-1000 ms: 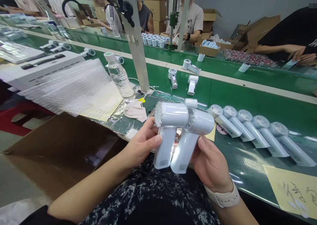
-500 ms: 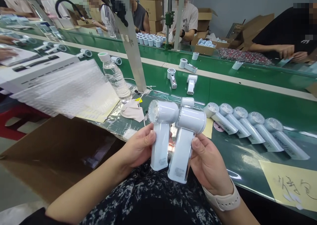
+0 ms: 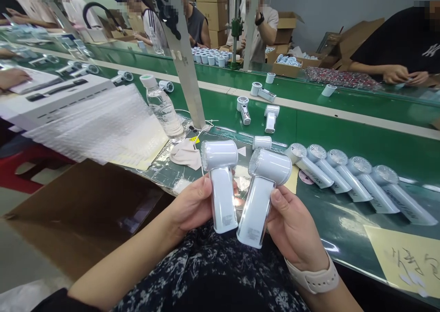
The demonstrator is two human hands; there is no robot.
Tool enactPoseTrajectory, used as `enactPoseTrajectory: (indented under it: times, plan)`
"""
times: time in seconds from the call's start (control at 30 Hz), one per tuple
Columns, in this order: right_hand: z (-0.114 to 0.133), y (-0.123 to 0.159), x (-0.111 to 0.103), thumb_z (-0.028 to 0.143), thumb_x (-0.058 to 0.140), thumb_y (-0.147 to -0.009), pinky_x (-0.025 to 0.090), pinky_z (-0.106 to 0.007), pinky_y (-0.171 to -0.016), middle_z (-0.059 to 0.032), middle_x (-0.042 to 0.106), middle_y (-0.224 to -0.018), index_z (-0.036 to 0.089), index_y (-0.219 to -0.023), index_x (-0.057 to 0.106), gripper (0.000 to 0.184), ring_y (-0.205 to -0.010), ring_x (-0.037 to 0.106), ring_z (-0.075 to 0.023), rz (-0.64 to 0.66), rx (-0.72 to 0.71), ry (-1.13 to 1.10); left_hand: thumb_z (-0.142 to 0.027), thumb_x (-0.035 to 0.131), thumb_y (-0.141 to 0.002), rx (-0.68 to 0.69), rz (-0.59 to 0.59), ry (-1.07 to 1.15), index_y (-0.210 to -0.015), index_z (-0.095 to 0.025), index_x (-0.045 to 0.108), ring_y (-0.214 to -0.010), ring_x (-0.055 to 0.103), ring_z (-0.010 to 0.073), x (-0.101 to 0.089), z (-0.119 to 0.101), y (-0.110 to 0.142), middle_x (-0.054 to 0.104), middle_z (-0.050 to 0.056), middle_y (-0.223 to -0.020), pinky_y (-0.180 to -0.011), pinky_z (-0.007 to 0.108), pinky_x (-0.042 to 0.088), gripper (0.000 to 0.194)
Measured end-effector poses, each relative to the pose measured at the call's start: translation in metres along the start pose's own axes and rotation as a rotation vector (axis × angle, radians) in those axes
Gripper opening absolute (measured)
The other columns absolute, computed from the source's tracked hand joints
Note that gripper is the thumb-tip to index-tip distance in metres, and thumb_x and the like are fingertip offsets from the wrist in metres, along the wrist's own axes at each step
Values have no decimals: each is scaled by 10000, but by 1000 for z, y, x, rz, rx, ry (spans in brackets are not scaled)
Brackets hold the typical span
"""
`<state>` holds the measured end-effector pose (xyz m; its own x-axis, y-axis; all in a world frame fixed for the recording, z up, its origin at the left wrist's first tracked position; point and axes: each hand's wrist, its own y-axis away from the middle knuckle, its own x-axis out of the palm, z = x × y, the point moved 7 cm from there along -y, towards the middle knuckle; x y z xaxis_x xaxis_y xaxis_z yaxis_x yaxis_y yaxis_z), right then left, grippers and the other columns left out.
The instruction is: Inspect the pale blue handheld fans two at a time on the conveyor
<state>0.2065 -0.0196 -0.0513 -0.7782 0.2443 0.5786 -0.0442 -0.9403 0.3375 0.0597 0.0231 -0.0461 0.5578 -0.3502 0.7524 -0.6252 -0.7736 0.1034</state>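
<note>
My left hand (image 3: 195,202) is closed round the handle of a pale blue handheld fan (image 3: 223,197), its thumb along the side. A second handheld fan (image 3: 257,206) of the same kind is gripped by my right hand (image 3: 292,220), which wears a pale watch band. Both fans stand nearly upright above my lap, heads at the top, a narrow gap between them. Small print shows low on each handle. Just beyond them on the bench lies another pale fan (image 3: 261,142), partly hidden. To the right, several wrapped fans (image 3: 373,183) lie in a slanted row.
A water bottle (image 3: 161,108) and a cloth mask (image 3: 185,154) sit left, near bubble-wrap bags (image 3: 103,124) and a metal post (image 3: 189,73). Below is an open carton (image 3: 85,211). Fans lie on the green conveyor (image 3: 302,124); co-workers sit beyond. A handwritten yellow sheet (image 3: 405,257) lies right.
The two fans have moved slightly apart, and the left one has turned so its round face points more to the side. Both hands keep their hold. The view has shifted a little.
</note>
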Motion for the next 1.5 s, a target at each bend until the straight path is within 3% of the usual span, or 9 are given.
enactPoseTrajectory:
  times: [0.27,0.47,0.63,0.77,0.9,1.03,1.2,1.37,1.5]
  plan:
    - [-3,-2,2,447,747,-790,592,-371,-783,-46,757,-913,241,-913,745,240,-869,682,-239,26,4,-87,-381,891,-674,-3,-62,-27,-1031,-142,678,-797,651,168,-10,2,-2,684,51,-919,-768,279,536,480]
    - [-8,-1,12,390,532,-877,534,-268,-580,-53,683,-740,198,-818,708,267,-616,591,-158,101,70,-149,-335,875,-695,18,-86,-137,-876,-150,614,-668,610,124,-4,0,-6,652,20,-807,-612,218,496,367]
    - [-2,0,17,382,462,-924,511,-267,-551,-60,687,-762,208,-871,684,287,-586,580,-155,129,26,-141,-550,596,-898,-51,-160,-207,-832,-148,593,-585,625,150,-7,5,-4,643,32,-753,-577,278,536,407]
    - [6,1,18,366,516,-904,514,-265,-532,-43,691,-839,241,-888,693,217,-665,614,-178,162,-51,-193,-348,671,-858,10,-89,-172,-1031,-174,612,-731,681,205,-1,-1,-2,687,50,-859,-685,334,575,252]
    - [9,0,11,359,575,-873,554,-304,-589,-41,699,-791,252,-904,715,178,-706,643,-204,176,-104,-173,-216,697,-850,34,-61,-256,-1253,-229,576,-890,701,229,4,-4,2,687,76,-1077,-800,368,574,421]
    - [7,-4,-4,362,607,-861,596,-390,-745,-54,752,-861,259,-991,727,205,-792,690,-238,34,-138,-153,-272,759,-829,38,-28,-304,-1284,-225,578,-959,699,253,8,-3,2,676,100,-1131,-852,389,557,492]
    - [4,-6,-3,317,572,-917,600,-367,-752,-43,784,-937,309,-1150,679,257,-831,727,-220,-17,-127,-159,-415,862,-705,15,-69,-326,-1289,-223,541,-1010,682,278,4,-1,0,636,126,-1202,-871,415,562,694]
    - [-3,-6,-2,347,545,-939,613,-440,-709,-73,784,-930,271,-1203,657,297,-779,729,-257,-16,-70,-134,-431,809,-763,18,-23,-360,-1237,-234,517,-1057,678,301,7,0,-1,608,150,-1283,-821,406,579,590]
    - [3,-1,-11,328,750,-810,586,-453,-838,-55,756,-1076,289,-1196,654,400,-974,701,-286,0,-218,38,-284,724,-822,82,-38,-628,-1284,-230,507,-970,691,251,9,-12,3,693,100,-1133,-808,366,561,514]
